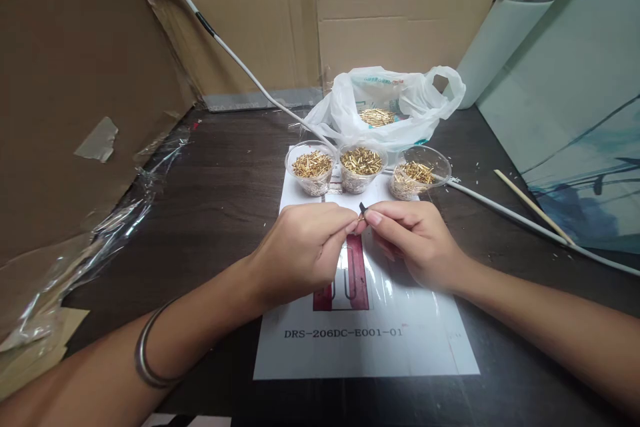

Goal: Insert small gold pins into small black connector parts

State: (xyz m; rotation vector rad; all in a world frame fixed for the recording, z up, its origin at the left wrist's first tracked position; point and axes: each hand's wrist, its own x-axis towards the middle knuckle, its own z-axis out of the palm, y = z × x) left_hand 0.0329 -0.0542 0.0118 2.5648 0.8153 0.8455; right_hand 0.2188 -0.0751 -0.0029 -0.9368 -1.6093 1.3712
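Above a printed sheet, both my hands meet fingertip to fingertip. My left hand is closed in a pinch on a tiny gold pin, of which only a bit shows. Between thumb and fingers of my right hand is a small black piece, its dark tip pointing up. The pin and the black piece are very close; whether they are joined I cannot tell. Just beyond stand a left clear cup, a middle clear cup and a tilted right clear cup, each with small gold pins.
Behind the cups lies an open white plastic bag with more gold pins. A white cable crosses the dark table. On the right is a thin wooden stick. Cardboard walls close off the back and left.
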